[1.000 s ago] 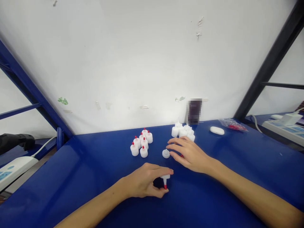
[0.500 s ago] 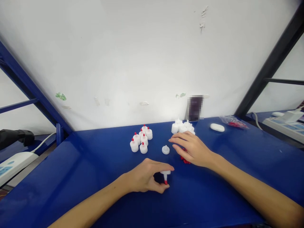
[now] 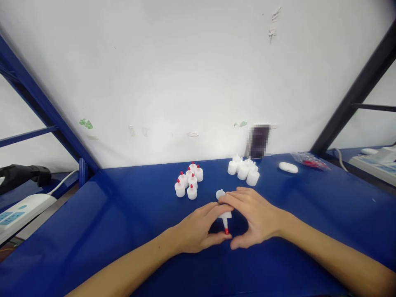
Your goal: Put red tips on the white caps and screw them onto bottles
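Observation:
My left hand (image 3: 202, 229) pinches a white nozzle cap (image 3: 225, 220) between thumb and fingers. Its spout points down, and the small red tip on it rests against my thumb. Close by on the right, my right hand (image 3: 256, 214) arches with thumb and fingers apart; its fingertips overlap the left fingertips, and whether they touch the cap I cannot tell. Just behind the hands lies a single translucent white cap (image 3: 220, 193), partly covered by the right fingers. Several white caps with red tips (image 3: 192, 192) stand upright to the left of it.
Toward the wall is a cluster of white caps without red tips (image 3: 253, 178). Right of them lie a white oval case (image 3: 288, 167) and a clear bag with red pieces (image 3: 311, 161). A dark blurred rectangle (image 3: 259, 142) leans at the wall. Power strips (image 3: 26, 212) flank the blue table (image 3: 130, 206).
My right hand has come toward me and left, from over the red pieces to beside the left hand. Those pieces are now hidden. The left hand keeps its pinch on the cap.

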A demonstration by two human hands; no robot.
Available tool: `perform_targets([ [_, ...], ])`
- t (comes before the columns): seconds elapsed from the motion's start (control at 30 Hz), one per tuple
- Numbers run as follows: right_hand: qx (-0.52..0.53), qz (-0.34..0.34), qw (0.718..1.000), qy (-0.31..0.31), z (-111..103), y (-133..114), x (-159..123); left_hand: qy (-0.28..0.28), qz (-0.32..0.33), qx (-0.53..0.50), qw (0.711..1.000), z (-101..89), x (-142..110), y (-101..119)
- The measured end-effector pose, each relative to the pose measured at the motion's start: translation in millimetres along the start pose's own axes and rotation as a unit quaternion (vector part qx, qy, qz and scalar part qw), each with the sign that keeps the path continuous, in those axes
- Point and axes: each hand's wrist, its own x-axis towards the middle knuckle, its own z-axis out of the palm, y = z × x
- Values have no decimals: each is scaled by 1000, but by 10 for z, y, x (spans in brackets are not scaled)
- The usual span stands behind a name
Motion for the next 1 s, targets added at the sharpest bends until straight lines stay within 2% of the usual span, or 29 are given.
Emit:
perform_targets([
  [0.2, 8, 20, 1000, -16, 82, -102, -6, -9, -3, -36, 999, -33, 29, 41],
  [0.5, 38, 48, 993, -97, 61, -142, 57, -21, 13, -62, 998, -50, 35, 54],
  [0.8, 87, 78, 989, -96, 63, -176, 45, -25, 8, -77, 997, -108, 52, 94],
  [1.0, 127, 93, 981, -110, 17, -206, 68, -50, -10, -53, 997, -156, 60, 99],
])
